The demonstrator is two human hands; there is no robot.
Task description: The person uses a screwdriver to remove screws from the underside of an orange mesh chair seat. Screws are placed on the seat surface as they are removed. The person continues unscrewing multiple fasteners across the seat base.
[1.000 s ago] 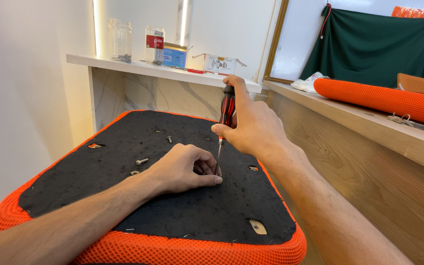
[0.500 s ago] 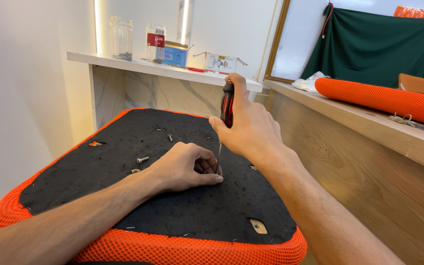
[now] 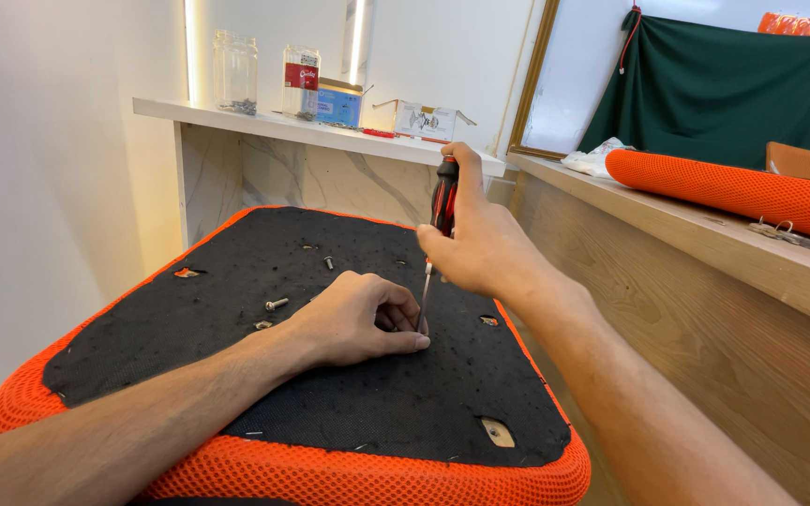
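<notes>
On the black underside of the seat cushion (image 3: 236,375), the right hand (image 3: 485,248) grips an upright screwdriver (image 3: 442,201) while the left hand (image 3: 353,323) curls, pinching at its tip.

1. Seat cushion (image 3: 330,473): bright orange mesh weave around the edge; black felt-like panel (image 3: 330,394) covering its top, speckled with pale flecks.
2. Screwdriver (image 3: 442,201), above the cushion: red and black striped handle, silver shaft.
3. Loose screws (image 3: 277,304) on the black panel: silver.
4. Roll (image 3: 733,192), right of the cushion: same orange mesh.
5. Cloth (image 3: 724,89) behind the roll: dark green.
6. Shelf (image 3: 264,126) behind the cushion: white top, grey-veined marble front.
7. Ledge (image 3: 705,281) under the roll: light wood grain.
</notes>
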